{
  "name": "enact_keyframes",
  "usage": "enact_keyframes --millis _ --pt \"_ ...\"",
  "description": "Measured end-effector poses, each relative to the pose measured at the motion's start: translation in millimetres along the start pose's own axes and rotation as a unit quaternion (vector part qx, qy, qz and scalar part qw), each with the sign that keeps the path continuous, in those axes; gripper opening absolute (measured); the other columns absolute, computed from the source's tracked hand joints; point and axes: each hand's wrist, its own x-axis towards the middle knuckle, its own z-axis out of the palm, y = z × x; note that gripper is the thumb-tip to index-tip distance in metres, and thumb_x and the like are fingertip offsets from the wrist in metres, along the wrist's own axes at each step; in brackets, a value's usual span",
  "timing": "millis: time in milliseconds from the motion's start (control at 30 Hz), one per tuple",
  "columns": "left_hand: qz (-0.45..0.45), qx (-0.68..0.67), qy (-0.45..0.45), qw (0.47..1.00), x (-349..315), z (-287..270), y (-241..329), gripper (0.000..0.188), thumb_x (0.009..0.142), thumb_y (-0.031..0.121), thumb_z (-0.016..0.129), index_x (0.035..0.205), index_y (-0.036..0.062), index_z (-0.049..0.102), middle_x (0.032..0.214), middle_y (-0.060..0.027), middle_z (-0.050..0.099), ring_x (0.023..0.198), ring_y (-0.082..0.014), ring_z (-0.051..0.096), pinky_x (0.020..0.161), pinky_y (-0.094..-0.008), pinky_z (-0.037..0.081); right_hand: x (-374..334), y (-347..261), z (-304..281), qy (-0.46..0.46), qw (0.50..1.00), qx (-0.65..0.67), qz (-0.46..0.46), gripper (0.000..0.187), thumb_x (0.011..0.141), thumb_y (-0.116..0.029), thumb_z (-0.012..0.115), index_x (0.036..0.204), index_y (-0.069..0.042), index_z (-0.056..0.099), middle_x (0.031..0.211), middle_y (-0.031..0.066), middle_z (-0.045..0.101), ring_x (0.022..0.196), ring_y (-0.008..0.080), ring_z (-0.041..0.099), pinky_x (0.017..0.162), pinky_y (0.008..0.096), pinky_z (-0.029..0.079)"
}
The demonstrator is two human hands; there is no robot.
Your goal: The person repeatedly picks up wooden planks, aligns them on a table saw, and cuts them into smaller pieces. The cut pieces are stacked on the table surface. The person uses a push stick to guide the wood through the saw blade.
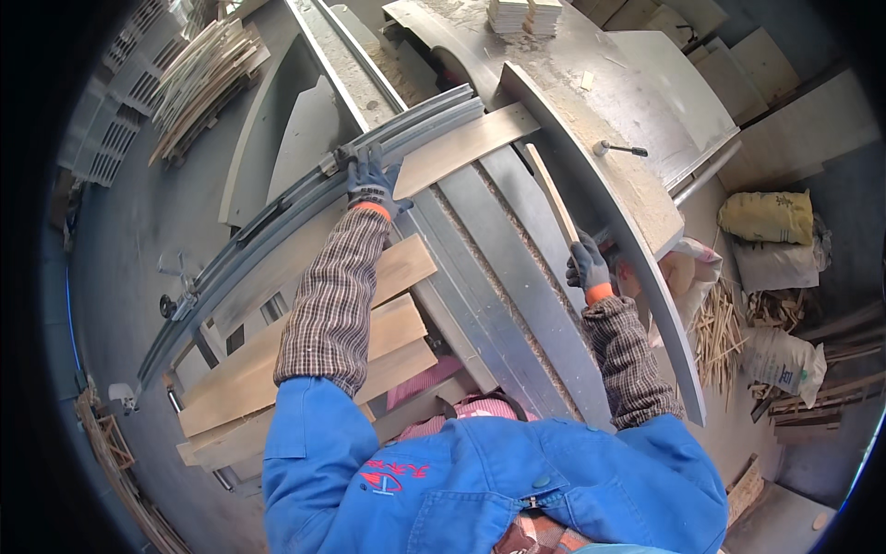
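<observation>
My left hand (374, 179), in a dark glove with an orange cuff, rests at the metal crosscut fence (426, 127). Its fingers are stretched over the fence, and the thumb is apart, beside the near end of a pale wooden board (469, 148). That board lies along the fence across the grey metal saw table (494, 235). My right hand (588, 265), gloved too, is closed around the lower end of a narrow wooden stick (551, 192). The stick slants up and left, its far tip close to the board's right end. No blade can be made out.
Several loose boards (305, 355) lie left of the saw table. A long guide rail (604, 185) runs down the right, with a sawdust-covered surface and a black-handled lever (620, 149) beyond. Stacked slats (205, 83), sacks (768, 217) and wood offcuts (720, 334) lie around.
</observation>
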Motion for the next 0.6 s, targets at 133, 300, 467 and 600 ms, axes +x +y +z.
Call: enact_keyframes --millis 133,300,467,600 --pt "-0.015 0.048 -0.061 0.997 34.2 -20.6 20.6 0.093 0.081 0.07 0.064 0.159 0.0382 0.024 0.168 -0.0179 -0.002 0.155 -0.0374 -0.003 0.122 -0.0573 0.008 53.7 -20.9 13.8 -0.005 0.999 0.004 -0.031 0.045 0.097 -0.031 0.058 0.141 -0.026 0.055 0.066 -0.0012 0.044 0.046 0.01 0.042 0.04 0.0282 0.035" --pt "0.007 0.059 -0.078 0.995 72.6 -26.8 42.7 0.081 0.084 0.068 0.062 0.155 0.0407 0.034 0.169 -0.0149 -0.008 0.155 -0.0381 -0.001 0.118 -0.0557 0.022 114.2 -11.7 -3.6 0.041 0.984 -0.105 -0.139 0.045 0.095 -0.027 0.061 0.14 -0.019 0.058 0.091 0.0113 0.067 0.073 0.022 0.063 0.067 0.0357 0.051" --pt "0.02 -0.01 -0.029 0.999 95.7 -19.9 62.4 0.076 0.077 0.065 0.071 0.146 0.0375 0.052 0.169 -0.0109 -0.003 0.154 -0.0373 0.008 0.12 -0.0563 0.018 140.9 -4.8 -15.4 0.043 0.967 -0.153 -0.2 0.047 0.094 -0.023 0.063 0.14 -0.014 0.058 0.121 0.0193 0.067 0.108 0.0275 0.065 0.093 0.0368 0.05" --pt "0.031 -0.027 -0.015 0.999 105.8 -18.0 50.4 0.075 0.075 0.064 0.072 0.143 0.0363 0.056 0.169 -0.0115 -0.002 0.153 -0.0378 0.01 0.121 -0.0564 0.015 139.1 -26.3 4.7 0.091 0.886 -0.266 -0.37 0.048 0.096 -0.023 0.06 0.143 -0.017 0.056 0.105 0.0116 0.069 0.091 0.0202 0.064 0.083 0.0326 0.052"
